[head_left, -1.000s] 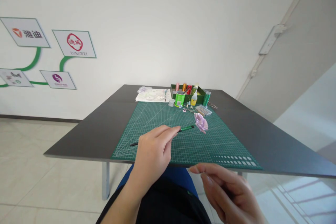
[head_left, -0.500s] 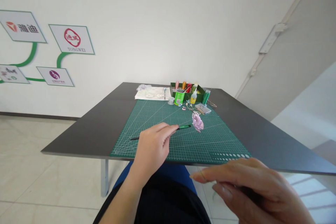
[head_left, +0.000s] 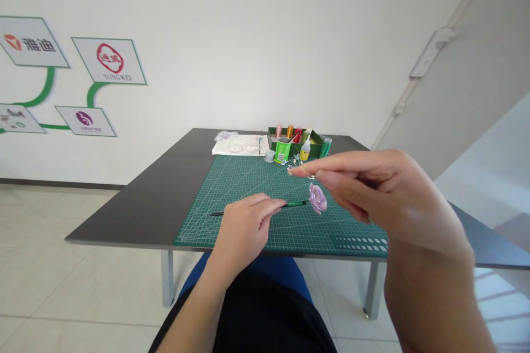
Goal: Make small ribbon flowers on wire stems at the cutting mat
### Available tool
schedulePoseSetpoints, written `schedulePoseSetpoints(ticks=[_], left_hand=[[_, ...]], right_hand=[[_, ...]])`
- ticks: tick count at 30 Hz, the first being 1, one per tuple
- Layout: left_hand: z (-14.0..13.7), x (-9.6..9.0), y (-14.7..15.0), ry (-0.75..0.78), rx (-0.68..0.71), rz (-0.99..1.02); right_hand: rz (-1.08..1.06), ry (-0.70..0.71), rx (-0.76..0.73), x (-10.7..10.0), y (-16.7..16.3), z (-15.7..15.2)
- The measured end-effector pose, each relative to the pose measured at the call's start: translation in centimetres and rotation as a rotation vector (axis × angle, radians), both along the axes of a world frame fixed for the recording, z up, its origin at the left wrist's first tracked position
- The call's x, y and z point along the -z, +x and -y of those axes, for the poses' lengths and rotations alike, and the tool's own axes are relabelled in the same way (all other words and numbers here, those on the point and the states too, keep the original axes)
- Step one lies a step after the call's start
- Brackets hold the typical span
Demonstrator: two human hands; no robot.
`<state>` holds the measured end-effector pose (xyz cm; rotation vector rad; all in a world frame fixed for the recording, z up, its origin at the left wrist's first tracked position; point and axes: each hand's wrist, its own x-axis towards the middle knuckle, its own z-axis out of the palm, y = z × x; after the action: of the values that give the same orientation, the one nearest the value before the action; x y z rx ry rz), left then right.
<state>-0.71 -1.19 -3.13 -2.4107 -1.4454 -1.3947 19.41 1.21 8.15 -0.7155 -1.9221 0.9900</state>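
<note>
Topping slim, smooth green-black stick [head_left: 295,204]: glossy, cupped lilac flower [head_left: 317,199]; left hand [head_left: 245,227] pinches stick, right hand [head_left: 395,193] half-curled, hold unclear.

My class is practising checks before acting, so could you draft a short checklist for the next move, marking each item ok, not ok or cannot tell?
1. Left hand gripping the green-and-black stick: ok.
2. Purple flower at the stick's end: ok.
3. Right hand empty: cannot tell; anything pinched there is too fine to see.
4. Whole cutting mat in sight: not ok; both hands cover parts.
5. Yellow-labelled bottle upright: ok.
</note>
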Motion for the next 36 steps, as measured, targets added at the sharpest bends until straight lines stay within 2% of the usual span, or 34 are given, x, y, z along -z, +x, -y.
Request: schedulePoseSetpoints(ticks=[5,10,16,28,36], left_hand=[[0.3,-0.3,0.1,-0.001,0.047,0.025],[0.2,-0.3,0.0,0.007,0.093,0.047],[0.3,-0.3,0.0,0.021,0.083,0.041],[0.2,-0.2,0.2,0.062,0.103,0.055],[0.3,-0.3,0.4,0.095,0.109,0.089]], right_hand=[[0.026,0.105,-0.018,-1.1,-0.8,-1.8],[0.023,0.116,-0.04,-1.5,-1.4,-3.7],[0.075,0.19,-0.073,-0.9,-1.4,-6.2],[0.116,0.187,-0.086,0.0,-1.6,-8.6],[0.144,0.159,-0.121,1.5,-1.6,-10.4]])
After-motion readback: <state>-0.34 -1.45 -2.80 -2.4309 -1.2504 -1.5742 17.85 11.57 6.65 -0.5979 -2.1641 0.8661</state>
